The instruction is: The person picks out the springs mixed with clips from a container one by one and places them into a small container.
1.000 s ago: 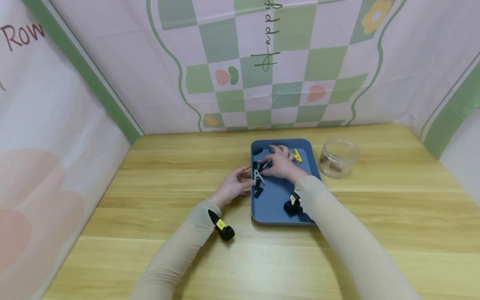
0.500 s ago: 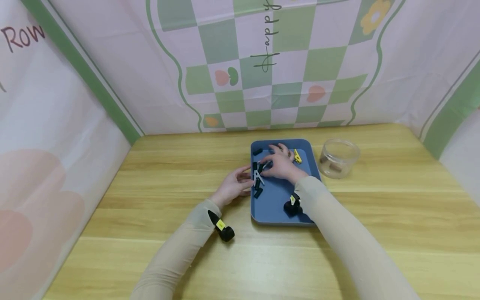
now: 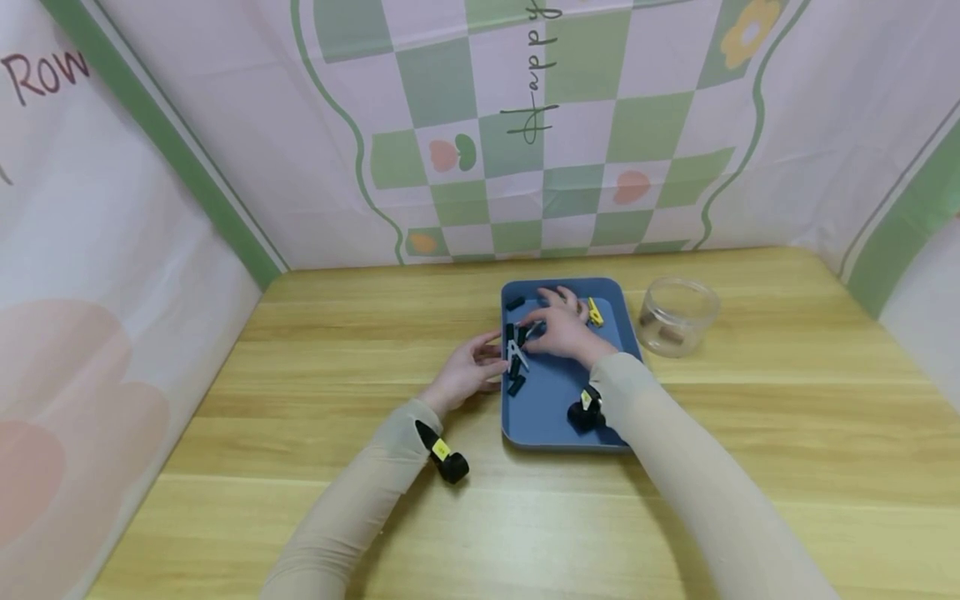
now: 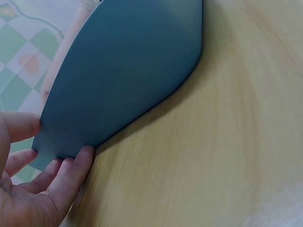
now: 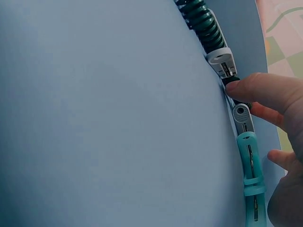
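My left hand (image 3: 468,368) rests against the outer left wall of the blue tray (image 3: 551,417); the left wrist view shows its fingers along that wall. Inside the tray, my right hand (image 3: 566,332) pinches a small dark piece (image 5: 230,81) between thumb and finger, by the left wall. A dark green ribbed coil (image 5: 201,21) and a grey clip end (image 5: 221,60) lie on one side of it, a teal clip (image 5: 251,165) on the other. Grey clips (image 3: 517,354) and several dark short cylinders (image 3: 517,385) line the left side. My other right fingers are spread near a yellow clip (image 3: 596,312).
A clear round jar (image 3: 678,317) with brownish pieces in it stands right of the tray on the wooden table (image 3: 375,317). A printed cloth (image 3: 510,200) hangs behind the table's far edge.
Both hands stay almost still at the tray. The yellow clip by my right fingers shows a slightly narrower outline now.
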Demonstrator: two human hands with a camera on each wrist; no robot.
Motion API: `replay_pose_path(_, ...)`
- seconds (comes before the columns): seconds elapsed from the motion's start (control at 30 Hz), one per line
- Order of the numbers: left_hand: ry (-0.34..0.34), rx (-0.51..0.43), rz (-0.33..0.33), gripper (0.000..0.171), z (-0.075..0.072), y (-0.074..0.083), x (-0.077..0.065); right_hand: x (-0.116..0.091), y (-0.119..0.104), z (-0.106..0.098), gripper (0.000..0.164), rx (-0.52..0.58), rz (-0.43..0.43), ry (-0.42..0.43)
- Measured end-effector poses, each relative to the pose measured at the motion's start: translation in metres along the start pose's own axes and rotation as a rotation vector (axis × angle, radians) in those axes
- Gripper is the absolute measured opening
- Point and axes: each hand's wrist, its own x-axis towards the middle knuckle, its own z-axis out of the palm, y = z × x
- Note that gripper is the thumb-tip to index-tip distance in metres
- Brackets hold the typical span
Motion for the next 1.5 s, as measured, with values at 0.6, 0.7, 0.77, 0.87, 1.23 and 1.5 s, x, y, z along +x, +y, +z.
replay_pose_path(0.6,-0.003,0.007,0.004,0.059,-0.0002,0.0028,0.0015,0.0006,-0.0004,-0.0061,0.036,0.055,-0.005,0.003)
replay_pose_path(0.7,-0.003,0.009,0.001,0.059,-0.0002,0.003,0.0013,0.0006,-0.0011,-0.0071,0.036,0.065,0.001,0.005)
replay_pose_path(0.77,-0.004,0.012,0.0,0.059,-0.0001,0.003,0.0011,-0.0001,-0.0017,-0.0079,0.036,0.076,0.004,0.01)
replay_pose_path(0.87,-0.002,0.015,-0.005,0.059,0.0001,0.0035,-0.0001,-0.0015,-0.0024,-0.0085,0.036,0.098,0.007,0.017)
replay_pose_path(1.23,0.002,0.012,-0.012,0.058,0.0006,0.0007,-0.0013,-0.0032,-0.0019,-0.0081,0.037,0.151,0.007,0.02)
replay_pose_path(1.5,0.013,0.004,-0.007,0.059,0.0005,0.0013,-0.0007,-0.0007,-0.0019,-0.0084,0.037,0.149,-0.005,0.03)
